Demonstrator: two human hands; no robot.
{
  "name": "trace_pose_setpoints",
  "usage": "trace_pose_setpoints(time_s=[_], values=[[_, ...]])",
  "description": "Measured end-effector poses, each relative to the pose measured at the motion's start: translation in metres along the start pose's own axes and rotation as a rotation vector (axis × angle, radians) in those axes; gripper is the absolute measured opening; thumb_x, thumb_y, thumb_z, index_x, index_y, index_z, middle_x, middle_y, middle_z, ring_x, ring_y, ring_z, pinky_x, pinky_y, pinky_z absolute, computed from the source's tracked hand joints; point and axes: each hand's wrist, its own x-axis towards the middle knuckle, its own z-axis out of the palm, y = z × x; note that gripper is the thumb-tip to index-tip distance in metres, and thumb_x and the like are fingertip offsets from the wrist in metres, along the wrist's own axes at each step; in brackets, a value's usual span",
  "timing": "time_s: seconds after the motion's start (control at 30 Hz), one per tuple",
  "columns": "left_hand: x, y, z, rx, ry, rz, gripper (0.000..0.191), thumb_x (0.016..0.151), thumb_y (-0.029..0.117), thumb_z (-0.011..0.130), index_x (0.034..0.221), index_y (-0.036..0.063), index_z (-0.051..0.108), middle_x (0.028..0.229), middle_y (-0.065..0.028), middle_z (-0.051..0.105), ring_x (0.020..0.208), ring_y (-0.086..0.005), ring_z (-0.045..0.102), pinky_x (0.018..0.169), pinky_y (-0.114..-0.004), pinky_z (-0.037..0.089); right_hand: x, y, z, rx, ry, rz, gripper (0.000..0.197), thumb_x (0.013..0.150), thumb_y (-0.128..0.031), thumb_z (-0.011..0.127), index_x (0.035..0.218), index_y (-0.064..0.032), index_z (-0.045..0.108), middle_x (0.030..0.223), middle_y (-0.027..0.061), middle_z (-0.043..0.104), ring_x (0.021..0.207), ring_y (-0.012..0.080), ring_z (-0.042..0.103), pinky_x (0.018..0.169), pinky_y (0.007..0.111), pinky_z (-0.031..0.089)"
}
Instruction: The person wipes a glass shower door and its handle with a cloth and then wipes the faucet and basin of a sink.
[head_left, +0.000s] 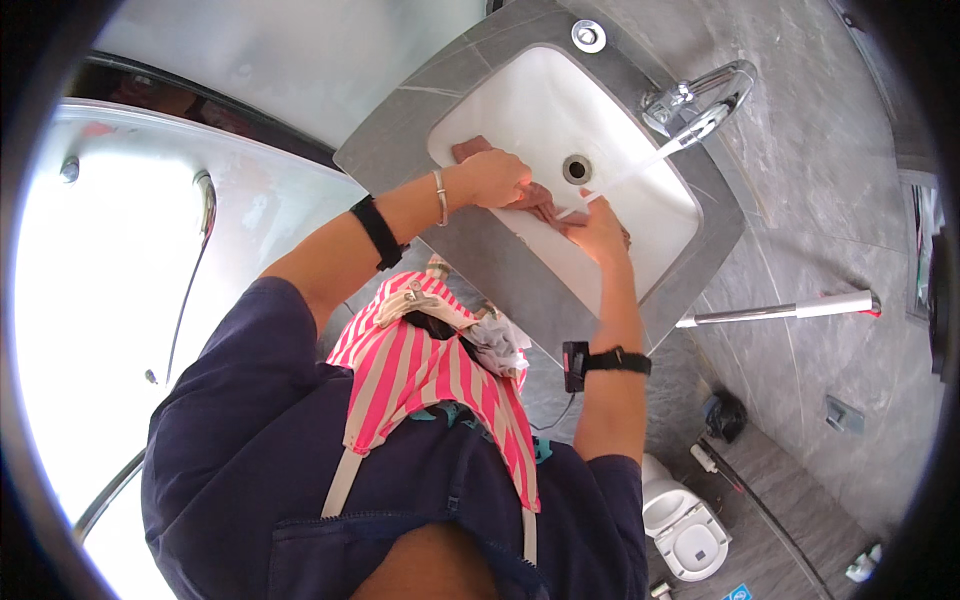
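Note:
A wet-looking brownish-pink cloth (534, 201) stretches between my two hands over the near side of a white washbasin (517, 97). My left hand (496, 178) is closed around it, with one end sticking out beyond the fist. Farther along, my right hand (600, 229) grips the other part, thumb on top. From the chrome faucet (694, 112) at the upper right, a stream of water (637, 166) slants down onto the cloth beside my right thumb. The round drain (577, 169) lies uncovered just past both hands.
A grey stone-look countertop (420, 112) frames the basin, with a round chrome fitting (589, 36) in its far corner. A pole with a white grip (795, 308) leans right of the counter. A toilet (686, 532) stands at lower right; a glass panel (135, 195) is at left.

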Motion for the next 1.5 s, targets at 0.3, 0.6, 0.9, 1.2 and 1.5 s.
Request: trace_pose_setpoints(time_s=[0.3, 0.6, 0.9, 1.2, 1.5], values=[[-0.028, 0.004, -0.018, -0.263, 0.306, -0.072, 0.023, 0.078, 0.014, 0.058, 0.098, 0.0045, 0.061, 0.089, -0.0129, 0.061, 0.090, -0.0263, 0.058, 0.078, -0.037, 0.046, 0.007, -0.016, 0.032, -0.082, -0.362, 0.088, 0.046, 0.068, -0.020, 0.062, 0.113, -0.0064, 0.059, 0.103, 0.0175, 0.062, 0.100, 0.0358, 0.057, 0.084, 0.041, 0.044], [0.001, 0.063, -0.001, -1.464, 0.070, -0.545, 0.073, 0.084, 0.045, 0.059, 0.137, 0.0082, 0.025, 0.133, -0.0190, 0.034, 0.117, -0.0383, 0.041, 0.082, -0.050, 0.050, -0.040, -0.024, -0.040, 0.758, 0.193, 0.109, 0.042, 0.062, -0.005, 0.071, 0.100, 0.0014, 0.054, 0.088, 0.0039, 0.057, 0.078, 0.0116, 0.054, 0.070, 0.026, 0.046], [0.063, 0.023, 0.070, -2.301, -0.126, -0.062, 0.052, 0.089, 0.051, 0.047, 0.097, 0.0005, 0.055, 0.091, -0.0145, 0.058, 0.089, -0.0271, 0.055, 0.080, -0.041, 0.046, -0.073, -0.131, -0.009, 0.494, 0.436, -0.476, 0.024, 0.070, -0.007, 0.071, 0.085, 0.0007, 0.054, 0.093, 0.0061, 0.053, 0.081, 0.0160, 0.053, 0.069, 0.028, 0.044], [0.053, 0.091, 0.030, -2.253, 0.303, -0.407, 0.025, 0.089, 0.020, 0.055, 0.106, 0.0017, 0.052, 0.097, -0.0083, 0.058, 0.094, -0.0209, 0.059, 0.069, -0.030, 0.053, 0.004, -0.068, -0.030, 0.143, 0.895, -0.364, 0.015, 0.064, -0.007, 0.065, 0.074, -0.0014, 0.055, 0.078, 0.0128, 0.057, 0.065, 0.0302, 0.053, 0.058, 0.036, 0.045], [0.072, 0.036, 0.058, -2.372, 0.162, 0.022, 0.019, 0.089, 0.024, 0.055, 0.082, 0.0058, 0.053, 0.084, -0.0042, 0.057, 0.070, -0.0137, 0.055, 0.060, -0.028, 0.050, -0.045, -0.130, 0.002, 0.578, 0.635, -0.427, 0.018, 0.065, -0.003, 0.061, 0.082, -0.0006, 0.054, 0.079, 0.0124, 0.055, 0.074, 0.0260, 0.054, 0.070, 0.034, 0.045]])
